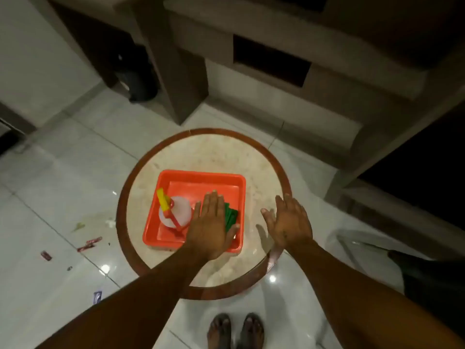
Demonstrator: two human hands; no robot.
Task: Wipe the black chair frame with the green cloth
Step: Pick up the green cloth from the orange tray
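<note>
The green cloth [231,215] lies folded in the right part of an orange tray [201,175] on a round table. My left hand [212,222] rests flat on top of the cloth with fingers stretched out, covering most of it, not closed around it. My right hand [289,222] hovers open, palm down, over the table's right edge, holding nothing. A dark black shape [432,280] sits low at the right edge of view; I cannot tell whether it is the chair frame.
A white spray bottle [173,210] with red trigger and yellow nozzle lies in the tray's left part. The marble-topped table [214,152] has a wooden rim. Brown cabinets [264,102] stand behind it. Scraps of litter [89,244] dot the tiled floor at left. My sandalled feet [235,331] are below.
</note>
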